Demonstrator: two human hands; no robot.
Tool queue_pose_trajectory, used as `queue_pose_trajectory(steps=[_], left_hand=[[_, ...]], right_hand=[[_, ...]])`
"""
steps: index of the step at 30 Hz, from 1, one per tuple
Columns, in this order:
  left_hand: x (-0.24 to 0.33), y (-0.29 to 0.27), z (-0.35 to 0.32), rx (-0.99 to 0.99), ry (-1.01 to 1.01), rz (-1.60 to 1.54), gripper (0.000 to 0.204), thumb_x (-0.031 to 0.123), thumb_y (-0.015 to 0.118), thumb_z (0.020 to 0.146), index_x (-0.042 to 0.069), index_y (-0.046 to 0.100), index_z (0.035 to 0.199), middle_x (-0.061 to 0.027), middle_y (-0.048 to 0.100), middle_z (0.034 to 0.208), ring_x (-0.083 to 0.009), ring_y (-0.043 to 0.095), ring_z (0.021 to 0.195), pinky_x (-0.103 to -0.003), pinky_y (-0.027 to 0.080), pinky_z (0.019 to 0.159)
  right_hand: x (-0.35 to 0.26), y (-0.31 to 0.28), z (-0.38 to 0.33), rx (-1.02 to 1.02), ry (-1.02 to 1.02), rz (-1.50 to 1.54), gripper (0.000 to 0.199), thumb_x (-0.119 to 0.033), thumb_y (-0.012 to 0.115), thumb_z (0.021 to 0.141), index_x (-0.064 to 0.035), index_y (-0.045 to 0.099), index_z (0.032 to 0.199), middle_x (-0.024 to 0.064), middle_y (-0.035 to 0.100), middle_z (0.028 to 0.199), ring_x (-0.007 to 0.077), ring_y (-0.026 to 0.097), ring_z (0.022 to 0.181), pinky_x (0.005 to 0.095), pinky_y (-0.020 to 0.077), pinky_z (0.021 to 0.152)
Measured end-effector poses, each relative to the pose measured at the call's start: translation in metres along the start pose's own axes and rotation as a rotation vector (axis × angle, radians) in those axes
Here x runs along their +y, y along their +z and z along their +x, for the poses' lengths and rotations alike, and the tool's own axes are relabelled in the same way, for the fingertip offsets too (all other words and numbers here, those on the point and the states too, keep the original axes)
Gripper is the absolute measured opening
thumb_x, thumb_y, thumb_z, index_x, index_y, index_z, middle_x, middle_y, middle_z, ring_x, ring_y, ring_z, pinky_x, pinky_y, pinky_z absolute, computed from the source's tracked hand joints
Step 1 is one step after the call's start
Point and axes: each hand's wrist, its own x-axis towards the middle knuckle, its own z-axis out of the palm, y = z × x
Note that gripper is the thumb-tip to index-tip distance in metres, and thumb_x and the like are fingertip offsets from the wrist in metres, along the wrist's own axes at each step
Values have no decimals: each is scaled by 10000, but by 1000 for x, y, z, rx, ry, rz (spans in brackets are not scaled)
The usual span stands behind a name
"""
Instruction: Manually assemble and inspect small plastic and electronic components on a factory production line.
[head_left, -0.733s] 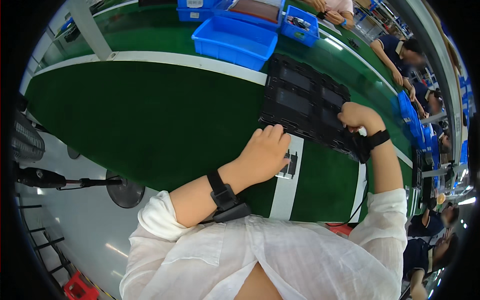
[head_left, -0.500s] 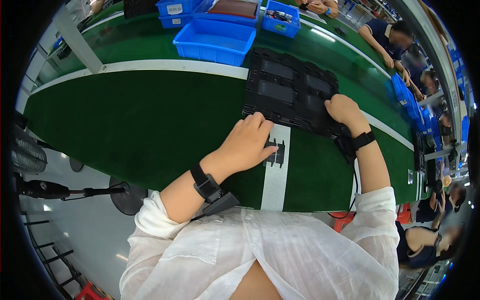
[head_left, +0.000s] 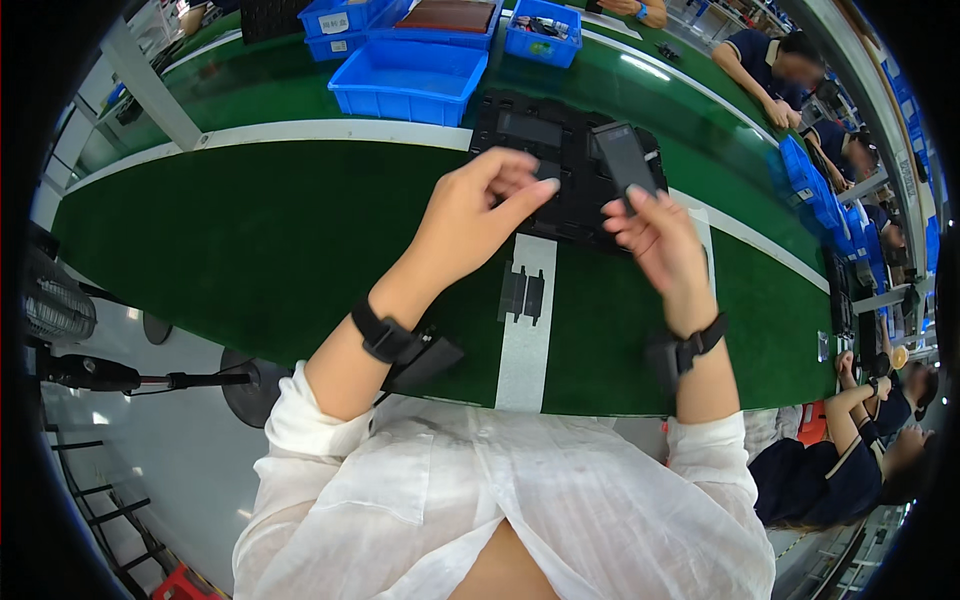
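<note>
A flat dark grey rectangular piece, shaped like a phone, is tilted up in my right hand, held near its lower end. Beneath it lies a black molded tray with recesses, some of which hold similar dark panels. Over the tray's near left part hovers my left hand. Its fingers are curled and slightly blurred, the thumb stands apart from them, and no object shows between them. Small black strip-like parts lie side by side on the white band of the green table, nearer to me than the tray.
An open blue bin stands beyond the tray to the left. Farther back are more blue bins, one with a brown flat item and one with small parts. People work along the line at right. A fan stands at left.
My right hand has lifted the dark rectangular piece out of the tray and drawn it nearer. My left hand has moved off the tray's near edge, up over the tray.
</note>
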Motion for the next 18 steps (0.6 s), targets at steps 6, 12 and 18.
queue_pose_trajectory(steps=[6, 12, 18], left_hand=[[12, 16, 10, -130, -108, -329, 444, 26, 650, 802, 17, 468, 1207, -102, 634, 978, -118, 590, 897, -252, 483, 766], [7, 6, 2, -203, 60, -256, 511, -25, 635, 780, 30, 467, 1259, -104, 616, 1041, -122, 590, 918, -263, 486, 792], [6, 2, -1, -330, 190, -118, 415, 21, 625, 792, 40, 556, 1200, -97, 591, 1172, -155, 576, 1017, -283, 448, 880]], right_hand=[[26, 58, -31, -35, 5, 40, 217, -127, 572, 878, 41, 560, 1015, 162, 656, 890, 225, 669, 773, 271, 552, 653], [27, 59, -31, -62, -227, -160, 654, 51, 585, 820, -34, 221, 1357, 141, 641, 866, 130, 620, 786, 225, 490, 673], [30, 54, -42, -118, -312, -317, 716, 59, 559, 828, -48, 170, 1420, 99, 645, 840, 82, 590, 767, 201, 453, 674]])
